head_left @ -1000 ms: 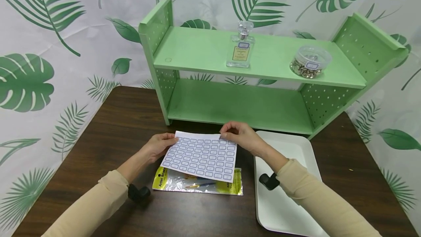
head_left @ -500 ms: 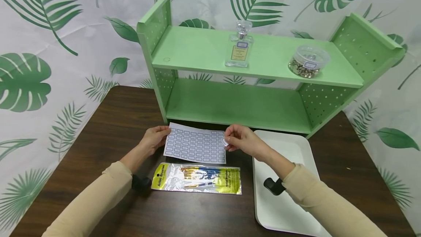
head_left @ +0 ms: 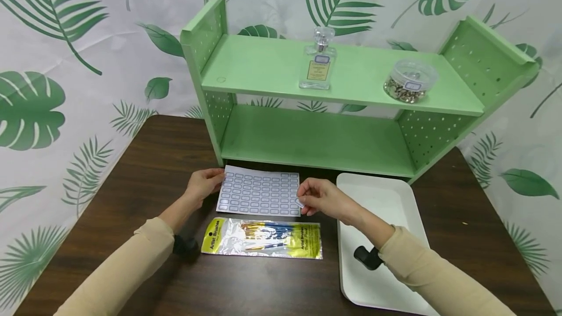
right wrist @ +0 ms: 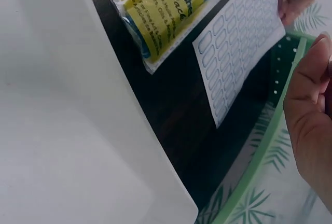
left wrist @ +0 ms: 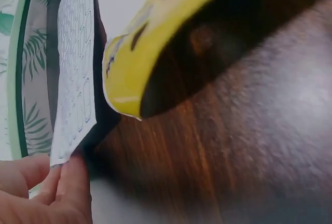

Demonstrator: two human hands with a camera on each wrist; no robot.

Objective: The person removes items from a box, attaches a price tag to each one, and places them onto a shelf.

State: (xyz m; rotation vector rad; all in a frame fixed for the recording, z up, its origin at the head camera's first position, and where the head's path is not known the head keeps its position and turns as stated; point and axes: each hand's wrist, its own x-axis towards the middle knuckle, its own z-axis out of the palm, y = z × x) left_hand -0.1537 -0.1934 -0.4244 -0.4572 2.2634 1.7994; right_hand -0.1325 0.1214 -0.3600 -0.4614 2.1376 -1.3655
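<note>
A white sheet of blue-bordered label stickers is pinched at its upper left edge by my left hand. The left wrist view shows the thumb and fingers on the sheet's corner. My right hand pinches a small label sticker at the sheet's right edge. In the right wrist view, the right hand appears at the right border, and its sticker is hidden there. Just in front of the sheet lies a clear and yellow pack of artist brushes.
Behind the hands stands a green two-tier shelf. On its top tier are a labelled glass perfume bottle and a labelled round clear tub of small metallic pieces. A white tray lies under the right forearm on the dark wooden table.
The sheet has moved back, uncovering the brush pack it overlapped. My right hand has left the sheet's top edge with a sticker between its fingertips, then dropped slightly toward me.
</note>
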